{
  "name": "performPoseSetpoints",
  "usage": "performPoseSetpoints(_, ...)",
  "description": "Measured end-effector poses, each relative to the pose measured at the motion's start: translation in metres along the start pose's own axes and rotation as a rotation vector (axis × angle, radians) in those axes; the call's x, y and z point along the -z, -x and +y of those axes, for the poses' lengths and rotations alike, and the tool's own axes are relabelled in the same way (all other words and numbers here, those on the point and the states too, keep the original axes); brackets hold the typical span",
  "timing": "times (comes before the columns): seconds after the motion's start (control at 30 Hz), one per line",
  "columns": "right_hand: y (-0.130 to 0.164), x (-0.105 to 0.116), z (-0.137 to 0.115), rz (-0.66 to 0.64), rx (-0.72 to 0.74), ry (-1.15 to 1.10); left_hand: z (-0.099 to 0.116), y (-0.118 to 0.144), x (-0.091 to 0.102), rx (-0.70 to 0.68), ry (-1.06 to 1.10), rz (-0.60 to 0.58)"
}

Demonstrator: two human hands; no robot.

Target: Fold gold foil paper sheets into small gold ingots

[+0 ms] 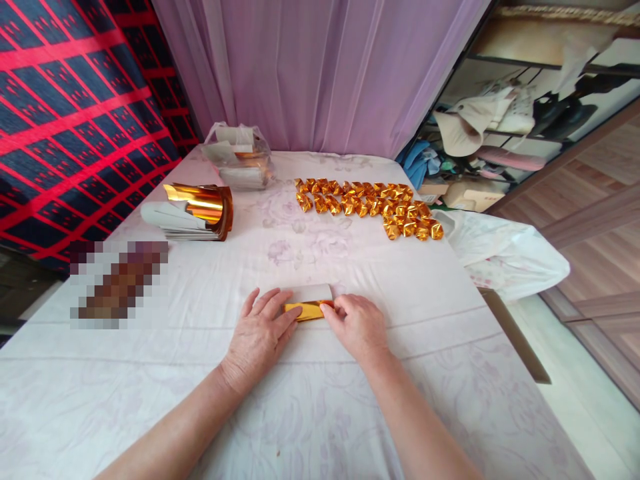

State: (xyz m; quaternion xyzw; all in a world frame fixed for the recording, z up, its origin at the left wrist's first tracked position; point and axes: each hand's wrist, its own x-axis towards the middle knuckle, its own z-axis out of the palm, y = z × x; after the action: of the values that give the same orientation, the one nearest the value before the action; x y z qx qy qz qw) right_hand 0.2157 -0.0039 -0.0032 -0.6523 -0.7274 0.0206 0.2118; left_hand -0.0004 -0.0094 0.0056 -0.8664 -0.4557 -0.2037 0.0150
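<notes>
1. Head view, middle: on the cloth-covered surface, a folded sheet, gold band on the near side, grey panel on the far side. Placed directly between the left hand and the right hand, touched by both.
2. Head view, long axis: side to side, across the line of reach, with the right end only a trace farther away. One end toward each hand.
3. Head view, hands: apart from each other, with the sheet bridging the gap. Left: spread and laid over the left end, thumb across the gold band. Right: thumb and curled forefinger closed on the right end. Cannot tell how far any fingertip reaches underneath.
4. Head view, nearer hand: neither, given contact at both ends; more of the sheet covered on the left.
5. Head view, beyond the hands: ahead and left, a stack of gold sheets; ahead and right, rows of folded gold pieces; both well apart from the sheet.
</notes>
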Motion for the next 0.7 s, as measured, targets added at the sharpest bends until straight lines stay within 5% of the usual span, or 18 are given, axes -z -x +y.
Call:
performPoseSetpoints(0.27, -0.003, 0.000, -0.003, -0.011, -0.031, 0.081, 0.008, 0.010, -0.005, -0.142, -0.053, -0.055)
performPoseSetpoints(0.7, -0.002, -0.004, -0.001, 0.008, -0.079, 0.074, 0.018, 0.015, -0.008, -0.070, -0.057, -0.093)
